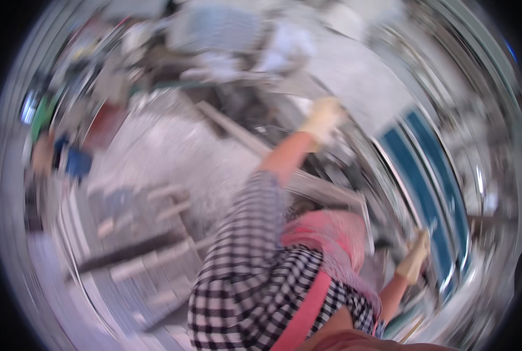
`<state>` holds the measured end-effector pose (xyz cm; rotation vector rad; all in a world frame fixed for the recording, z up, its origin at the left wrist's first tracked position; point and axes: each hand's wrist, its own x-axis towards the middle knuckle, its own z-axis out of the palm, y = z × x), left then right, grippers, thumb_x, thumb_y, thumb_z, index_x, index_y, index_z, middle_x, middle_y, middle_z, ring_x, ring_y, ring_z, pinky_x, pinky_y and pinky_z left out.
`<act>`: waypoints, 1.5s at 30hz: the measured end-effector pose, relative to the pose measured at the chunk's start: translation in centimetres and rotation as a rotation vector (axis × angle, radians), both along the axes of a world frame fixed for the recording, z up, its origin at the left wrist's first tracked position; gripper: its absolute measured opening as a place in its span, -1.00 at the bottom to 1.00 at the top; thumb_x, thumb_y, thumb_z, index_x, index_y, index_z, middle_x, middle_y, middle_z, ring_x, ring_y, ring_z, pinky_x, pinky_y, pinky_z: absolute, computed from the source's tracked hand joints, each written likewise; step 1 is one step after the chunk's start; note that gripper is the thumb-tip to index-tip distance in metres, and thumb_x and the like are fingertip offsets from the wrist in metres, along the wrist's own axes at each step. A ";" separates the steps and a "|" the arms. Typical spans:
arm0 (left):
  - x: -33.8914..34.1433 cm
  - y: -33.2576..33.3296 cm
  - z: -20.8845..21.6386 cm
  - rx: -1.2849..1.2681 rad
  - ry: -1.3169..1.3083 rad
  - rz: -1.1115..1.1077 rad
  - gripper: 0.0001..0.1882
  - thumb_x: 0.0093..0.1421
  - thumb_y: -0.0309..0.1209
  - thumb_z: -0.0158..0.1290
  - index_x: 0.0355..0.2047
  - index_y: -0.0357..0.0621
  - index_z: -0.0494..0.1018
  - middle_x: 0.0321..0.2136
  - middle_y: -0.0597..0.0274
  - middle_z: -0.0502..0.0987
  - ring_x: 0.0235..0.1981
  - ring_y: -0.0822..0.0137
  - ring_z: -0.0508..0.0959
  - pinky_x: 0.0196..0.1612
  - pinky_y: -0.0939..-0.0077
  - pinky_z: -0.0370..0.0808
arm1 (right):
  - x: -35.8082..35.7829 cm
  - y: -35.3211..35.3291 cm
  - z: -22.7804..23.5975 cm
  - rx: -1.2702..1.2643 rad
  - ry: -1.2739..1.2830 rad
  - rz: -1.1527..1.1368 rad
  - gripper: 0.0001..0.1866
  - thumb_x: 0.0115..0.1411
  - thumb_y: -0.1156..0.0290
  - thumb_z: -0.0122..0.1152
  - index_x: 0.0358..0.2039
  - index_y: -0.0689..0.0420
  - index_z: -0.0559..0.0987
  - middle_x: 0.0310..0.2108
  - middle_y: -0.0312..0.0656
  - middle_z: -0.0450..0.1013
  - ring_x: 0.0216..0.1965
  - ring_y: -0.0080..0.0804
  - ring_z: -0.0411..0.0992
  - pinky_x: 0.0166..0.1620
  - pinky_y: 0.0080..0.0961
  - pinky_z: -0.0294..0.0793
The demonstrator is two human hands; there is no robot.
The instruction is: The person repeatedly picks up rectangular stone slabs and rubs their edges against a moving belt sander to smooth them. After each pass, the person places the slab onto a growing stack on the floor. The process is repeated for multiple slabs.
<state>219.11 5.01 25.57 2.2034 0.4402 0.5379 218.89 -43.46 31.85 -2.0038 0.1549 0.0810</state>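
Observation:
The whole picture is smeared by motion. My left hand (322, 123), in a cream glove, reaches out over a long metal frame (383, 161); its fingers are too blurred to read. Farther right, my right hand (414, 257), in the same kind of glove, is at the near left edge of a long blue panel (416, 169) with pale bright rims. Whether it grips that edge or only rests by it, I cannot tell. A second blue strip (439, 158) runs alongside the first. My left arm wears a black-and-white checked sleeve (243, 234).
Stacked pale flat pieces (144, 281) lie at the lower left, below a whitish heap or sheet (173, 146). A wooden bar (231, 126) runs diagonally in front of my left arm. Blurred clutter, including a dark red box-like thing (104, 124) and a blue container (78, 162), stands at left.

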 end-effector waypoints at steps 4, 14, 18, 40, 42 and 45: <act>6.9 4.5 -2.6 0.470 0.135 0.130 -0.65 0.01 -0.11 0.16 -0.38 -0.16 0.58 -0.25 -0.07 0.56 -0.06 -0.02 0.50 0.07 0.24 0.42 | 8.6 6.7 -1.1 0.012 0.005 0.263 -0.60 0.40 0.08 0.04 -0.11 0.19 0.60 -0.65 -0.42 0.31 -0.55 -0.69 0.29 -0.35 -0.69 0.34; 15.4 4.8 -7.1 0.614 0.675 -0.063 -0.57 0.03 -0.09 0.16 -0.16 -0.07 0.59 -0.05 0.02 0.54 0.11 0.02 0.43 0.21 0.03 0.22 | 29.4 22.7 -11.9 -0.463 -0.142 0.690 -0.29 0.26 0.07 0.19 0.21 0.39 0.33 0.10 0.13 0.42 0.04 -0.17 0.47 0.10 -0.38 0.42; 16.0 5.3 -6.9 0.606 0.714 -0.096 -0.55 0.02 -0.08 0.16 -0.13 -0.05 0.59 -0.03 0.04 0.54 0.12 0.02 0.42 0.21 -0.02 0.19 | 31.2 25.5 -12.9 -0.833 -0.261 0.695 -0.22 0.19 0.01 0.19 0.24 0.34 0.31 0.19 0.15 0.34 0.13 -0.08 0.41 0.16 -0.34 0.36; 16.3 4.2 -6.4 0.559 0.801 -0.177 -0.48 -0.05 -0.07 0.19 -0.04 0.09 0.61 0.01 0.19 0.57 0.15 0.07 0.43 0.20 -0.28 0.13 | 23.6 30.7 -5.9 0.330 0.154 0.359 -0.40 0.29 0.29 0.17 0.26 0.26 0.27 0.16 -0.01 0.34 0.12 -0.12 0.37 0.12 -0.18 0.43; 16.2 4.1 -6.5 0.594 0.727 -0.143 -0.57 -0.10 -0.13 0.22 -0.17 0.12 0.66 -0.12 0.22 0.64 0.03 0.10 0.53 0.12 -0.20 0.29 | 20.9 32.4 -5.7 0.240 0.143 0.396 -0.37 0.28 0.36 0.14 0.30 0.29 0.21 0.20 0.02 0.29 0.16 -0.07 0.33 0.13 -0.12 0.41; 16.1 3.9 -6.7 0.605 0.716 -0.139 -0.60 -0.08 -0.15 0.20 -0.19 0.10 0.66 -0.14 0.19 0.64 0.00 0.09 0.54 0.08 -0.17 0.32 | 18.6 32.3 -5.7 0.271 0.096 0.364 -0.39 0.26 0.40 0.13 0.27 0.35 0.24 0.14 0.05 0.35 0.09 -0.06 0.39 0.08 -0.13 0.46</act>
